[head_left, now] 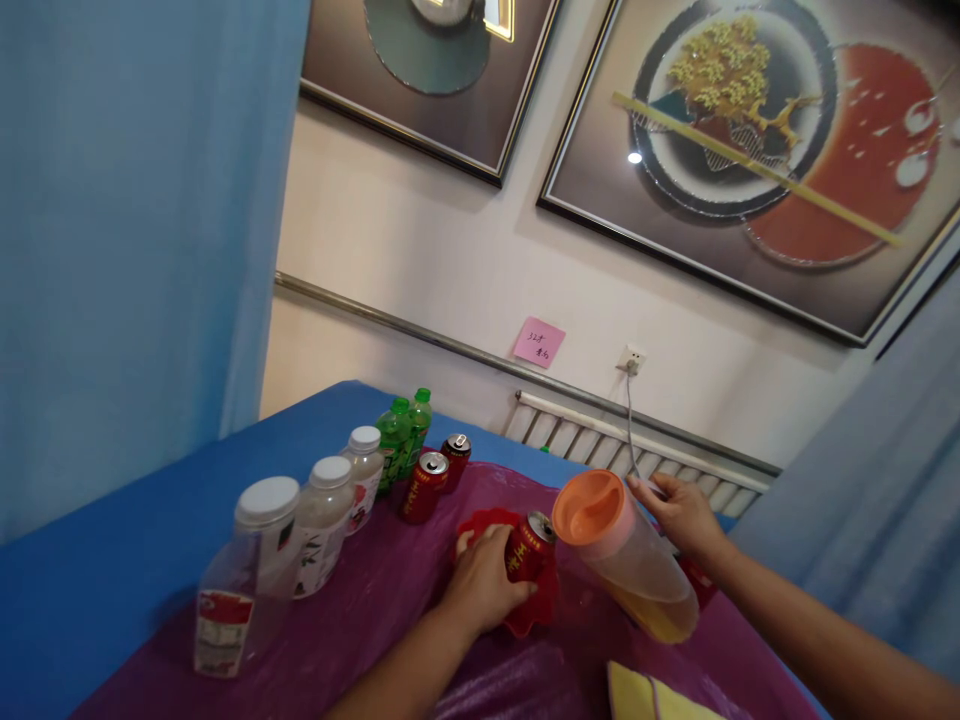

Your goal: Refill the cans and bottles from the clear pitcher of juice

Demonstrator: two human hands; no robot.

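My left hand point(484, 580) is closed at a red drink can point(529, 548), its thumb and a finger against the can's side; some fingertips are hidden. The can leans a little, over a red scalloped dish point(541, 605). My right hand point(686, 515) grips the handle of a translucent pitcher point(637, 565). The pitcher is tilted, its orange lid point(592, 507) toward the can, and yellowish liquid lies in its lower part. Partly behind the pitcher and right forearm, another red object point(697, 580) shows.
White-capped plastic jars point(251, 570), green bottles point(394, 440) and two more red cans point(424, 490) stand on the left. A yellow cloth point(652, 695) lies at the front on purple plastic sheeting point(405, 620). A cable point(631, 425) hangs from a wall socket behind the pitcher.
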